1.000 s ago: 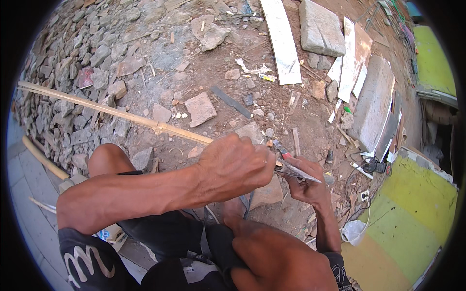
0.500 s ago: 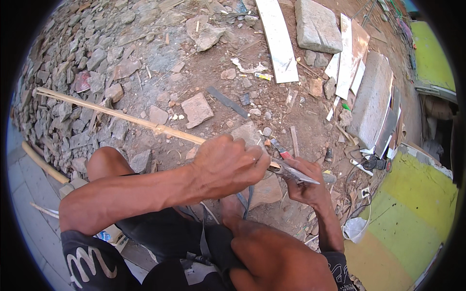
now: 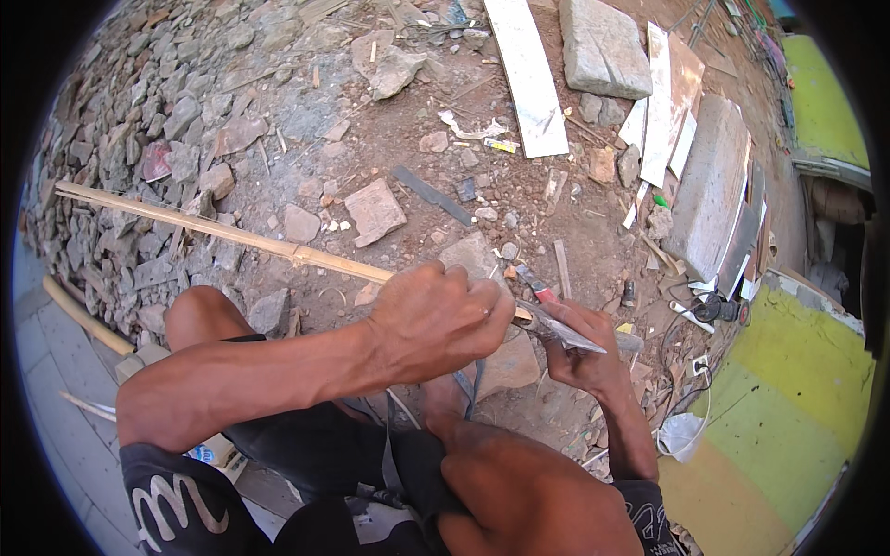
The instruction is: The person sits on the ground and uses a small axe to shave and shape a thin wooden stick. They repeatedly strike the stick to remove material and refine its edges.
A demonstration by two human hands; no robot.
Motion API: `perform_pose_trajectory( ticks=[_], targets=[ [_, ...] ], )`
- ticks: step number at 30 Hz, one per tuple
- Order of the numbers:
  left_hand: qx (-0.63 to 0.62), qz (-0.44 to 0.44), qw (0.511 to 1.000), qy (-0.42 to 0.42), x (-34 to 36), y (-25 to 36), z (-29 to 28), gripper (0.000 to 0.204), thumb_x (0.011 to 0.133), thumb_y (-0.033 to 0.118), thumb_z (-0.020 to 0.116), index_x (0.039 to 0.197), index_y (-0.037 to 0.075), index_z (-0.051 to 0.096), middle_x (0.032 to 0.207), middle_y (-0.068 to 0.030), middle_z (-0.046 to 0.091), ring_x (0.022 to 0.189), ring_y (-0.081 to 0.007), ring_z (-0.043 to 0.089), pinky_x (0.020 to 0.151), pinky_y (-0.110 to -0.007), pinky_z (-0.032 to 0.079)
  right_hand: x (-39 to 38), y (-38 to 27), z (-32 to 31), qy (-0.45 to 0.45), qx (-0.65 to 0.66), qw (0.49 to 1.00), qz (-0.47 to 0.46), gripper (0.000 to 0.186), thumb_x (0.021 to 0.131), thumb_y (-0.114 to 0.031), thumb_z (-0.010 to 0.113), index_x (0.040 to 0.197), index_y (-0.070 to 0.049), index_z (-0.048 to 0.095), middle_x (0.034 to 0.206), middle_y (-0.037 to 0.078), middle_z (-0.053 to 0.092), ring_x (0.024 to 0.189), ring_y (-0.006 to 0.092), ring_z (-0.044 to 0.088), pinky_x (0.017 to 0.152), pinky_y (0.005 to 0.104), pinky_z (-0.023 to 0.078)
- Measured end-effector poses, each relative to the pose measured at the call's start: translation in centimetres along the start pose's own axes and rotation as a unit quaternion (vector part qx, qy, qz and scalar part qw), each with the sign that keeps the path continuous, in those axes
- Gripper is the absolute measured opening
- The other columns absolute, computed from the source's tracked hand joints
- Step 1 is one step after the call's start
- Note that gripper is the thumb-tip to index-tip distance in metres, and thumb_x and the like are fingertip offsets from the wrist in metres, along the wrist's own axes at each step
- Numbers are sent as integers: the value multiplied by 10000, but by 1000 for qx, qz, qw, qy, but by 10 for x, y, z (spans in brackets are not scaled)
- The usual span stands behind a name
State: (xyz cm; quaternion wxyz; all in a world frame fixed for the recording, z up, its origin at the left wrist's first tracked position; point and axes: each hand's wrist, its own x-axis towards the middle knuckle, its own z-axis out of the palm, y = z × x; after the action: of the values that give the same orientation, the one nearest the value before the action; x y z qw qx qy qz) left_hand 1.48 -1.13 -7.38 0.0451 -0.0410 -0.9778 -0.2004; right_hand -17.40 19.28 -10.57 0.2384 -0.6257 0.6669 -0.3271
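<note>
I watch through the head camera as the left hand closes in a fist around a split bamboo strip, its knuckles turned upward. The strip's long end runs out leftward over the grey rubble, while a short tip pokes from the other side of that fist, reaching the metal blade in the right hand. My right hand pinches the blade, with the thumb along its upper side and the fingers curled beneath; the pointed end stays exposed. I can't make out whether the edge bites into the bamboo.

Just beyond the right thumb I see a red-handled tool; I can't tell whether they touch. Both hands are above bare dirt, near a flat stone. Farther right, I have a dark power tool beside a green panel.
</note>
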Motion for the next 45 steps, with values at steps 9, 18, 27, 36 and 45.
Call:
perform_pose_trajectory(
  ticks=[9,18,27,36,45],
  targets=[
    [9,0,1000,2,-1,-5,8,204,752,166,687,903,49,615,746,-46,595,678,-227,699,511,-364,540,-5,3,-3,-16,-28,999,24,554,684,112,641,1225,-2,667,775,144,638,577,312,621,524,385,485],
    [49,8,998,-30,2,-1,6,242,749,180,688,939,41,628,751,-38,565,680,-206,665,540,-338,533,-2,3,-4,-14,-32,999,6,567,687,118,627,1240,-5,667,820,163,666,617,334,660,547,372,512],
    [52,-4,998,-35,7,-2,8,245,741,175,685,938,41,629,746,-32,554,672,-201,655,543,-336,529,-7,8,0,-3,-13,999,47,571,693,111,664,1250,-13,670,820,160,667,609,329,655,544,374,505],
    [125,27,991,42,10,2,0,301,742,170,687,1006,26,675,775,-11,524,724,-154,592,573,-299,431,-9,13,-9,21,-51,998,-8,600,681,14,727,1279,8,671,769,118,606,597,296,596,538,391,455],
    [144,27,987,72,9,3,-4,338,765,156,693,1078,28,695,796,1,521,751,-138,581,588,-294,396,-5,12,-7,71,-93,992,-39,523,722,-127,816,1209,22,698,769,95,593,619,256,597,552,385,442]
  ],
)
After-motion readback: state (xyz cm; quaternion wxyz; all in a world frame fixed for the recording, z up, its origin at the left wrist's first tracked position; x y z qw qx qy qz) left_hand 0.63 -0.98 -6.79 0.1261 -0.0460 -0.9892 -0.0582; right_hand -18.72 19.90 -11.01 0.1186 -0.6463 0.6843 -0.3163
